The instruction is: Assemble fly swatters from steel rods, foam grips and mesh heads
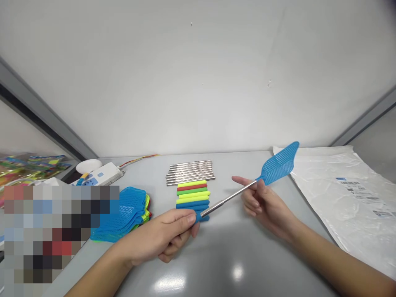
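A blue fly swatter [280,165] with a metal shaft is held slantwise over the table, its perforated head up at the right. My left hand [173,233] is closed round its blue handle, which is mostly hidden in the fingers. With thumb and fingers, my right hand [262,200] pinches the neck where shaft meets head, the index finger pointing left. Just behind my left hand lies a row of coloured handles [193,197] in yellow, red, green and blue. Beyond them are several metal rods [190,171] side by side.
Left of my left hand is a stack of swatter heads [126,210], blue on top. A power strip [100,175] with wires stands behind it. Colourful packets [27,169] lie at far left, near a blurred-out patch. A white plastic mailing bag [346,198] covers the right side.
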Motion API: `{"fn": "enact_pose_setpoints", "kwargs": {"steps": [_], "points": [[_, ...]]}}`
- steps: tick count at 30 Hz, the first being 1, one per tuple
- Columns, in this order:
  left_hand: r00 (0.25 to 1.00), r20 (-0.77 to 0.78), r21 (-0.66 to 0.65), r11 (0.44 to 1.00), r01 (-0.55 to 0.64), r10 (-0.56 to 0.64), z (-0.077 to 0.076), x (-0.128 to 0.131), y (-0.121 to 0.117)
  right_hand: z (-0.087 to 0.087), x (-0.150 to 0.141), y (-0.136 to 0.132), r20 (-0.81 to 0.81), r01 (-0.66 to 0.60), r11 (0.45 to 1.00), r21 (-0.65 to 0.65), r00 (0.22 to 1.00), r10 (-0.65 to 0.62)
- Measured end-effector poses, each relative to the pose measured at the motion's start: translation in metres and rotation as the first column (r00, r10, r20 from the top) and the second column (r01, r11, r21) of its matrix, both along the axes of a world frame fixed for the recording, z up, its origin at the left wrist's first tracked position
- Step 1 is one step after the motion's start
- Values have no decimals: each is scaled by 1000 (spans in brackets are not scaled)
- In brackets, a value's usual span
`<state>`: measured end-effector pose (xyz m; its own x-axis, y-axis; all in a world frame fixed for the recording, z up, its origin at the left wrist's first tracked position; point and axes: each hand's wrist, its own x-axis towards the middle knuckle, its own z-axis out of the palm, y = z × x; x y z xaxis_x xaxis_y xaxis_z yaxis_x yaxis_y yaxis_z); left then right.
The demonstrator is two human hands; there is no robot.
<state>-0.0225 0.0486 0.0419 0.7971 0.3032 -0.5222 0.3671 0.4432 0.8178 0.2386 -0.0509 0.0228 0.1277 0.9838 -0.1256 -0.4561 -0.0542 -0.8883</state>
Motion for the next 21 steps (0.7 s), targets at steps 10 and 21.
{"fn": "enact_pose_setpoints", "kwargs": {"steps": [10, 21], "points": [[999, -30, -31, 998, -45, 45, 1, -6, 8, 3, 33, 17, 19, 499, 855, 141, 862, -507], [1000, -4, -6, 1000, -25, 25, -2, 2, 1, -15, -21, 1, 172, 399, 916, 49, 900, -401]]}}
